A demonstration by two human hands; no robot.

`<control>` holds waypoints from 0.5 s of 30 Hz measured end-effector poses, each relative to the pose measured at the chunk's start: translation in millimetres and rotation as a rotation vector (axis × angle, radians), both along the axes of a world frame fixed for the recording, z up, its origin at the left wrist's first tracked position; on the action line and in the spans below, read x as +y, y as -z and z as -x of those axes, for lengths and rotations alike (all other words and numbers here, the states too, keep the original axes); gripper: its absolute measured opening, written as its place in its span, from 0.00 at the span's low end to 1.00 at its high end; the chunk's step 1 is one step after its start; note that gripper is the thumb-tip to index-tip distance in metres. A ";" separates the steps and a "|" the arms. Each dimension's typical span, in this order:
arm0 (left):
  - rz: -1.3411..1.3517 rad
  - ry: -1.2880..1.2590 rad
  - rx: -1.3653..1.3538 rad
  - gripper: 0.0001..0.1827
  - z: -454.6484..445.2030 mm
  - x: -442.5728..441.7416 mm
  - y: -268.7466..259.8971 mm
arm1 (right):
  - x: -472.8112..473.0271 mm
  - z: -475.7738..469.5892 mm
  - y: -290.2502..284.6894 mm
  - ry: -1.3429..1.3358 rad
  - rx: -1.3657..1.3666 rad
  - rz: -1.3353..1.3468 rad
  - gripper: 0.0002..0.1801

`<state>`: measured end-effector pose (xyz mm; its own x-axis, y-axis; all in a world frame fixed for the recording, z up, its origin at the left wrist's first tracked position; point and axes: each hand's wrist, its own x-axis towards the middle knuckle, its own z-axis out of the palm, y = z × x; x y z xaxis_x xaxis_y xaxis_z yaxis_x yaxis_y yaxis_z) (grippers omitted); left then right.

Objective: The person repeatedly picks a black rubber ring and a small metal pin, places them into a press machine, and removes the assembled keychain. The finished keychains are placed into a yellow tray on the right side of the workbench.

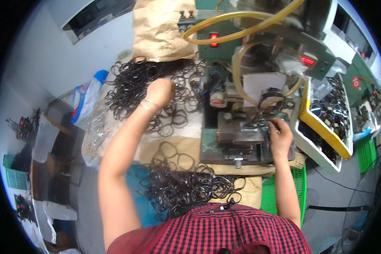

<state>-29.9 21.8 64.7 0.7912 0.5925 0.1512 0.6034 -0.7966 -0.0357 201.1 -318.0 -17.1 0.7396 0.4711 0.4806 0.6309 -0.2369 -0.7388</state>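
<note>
My left hand (161, 91) reaches into a heap of dark eyeglass frames (128, 85) on the worktop. Its fingers curl down and away, so whatever they may grip is hidden. At the green bench machine (206, 146), my right hand (281, 137) is beside the right end of the metal fixture (248, 136). A dark frame piece (253, 125) lies on top of that fixture, close to the bent fingers and thumb. It is too small and blurred to tell whether they pinch it. Above the fixture hangs the dark machine head (271, 98) with a yellowish hose (238, 71).
More dark frames (190, 187) lie below the worktop, before my torso. A brown paper sheet (165, 31) covers the heap's back. Right of the machine stand white foam boxes (322, 152) of frames. A green plastic basket (271, 193) sits below my right forearm.
</note>
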 end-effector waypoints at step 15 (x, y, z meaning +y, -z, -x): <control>0.227 -0.043 -1.005 0.06 16.8 -30.4 30.7 | -31.3 51.8 -68.7 -0.194 0.236 -0.195 0.17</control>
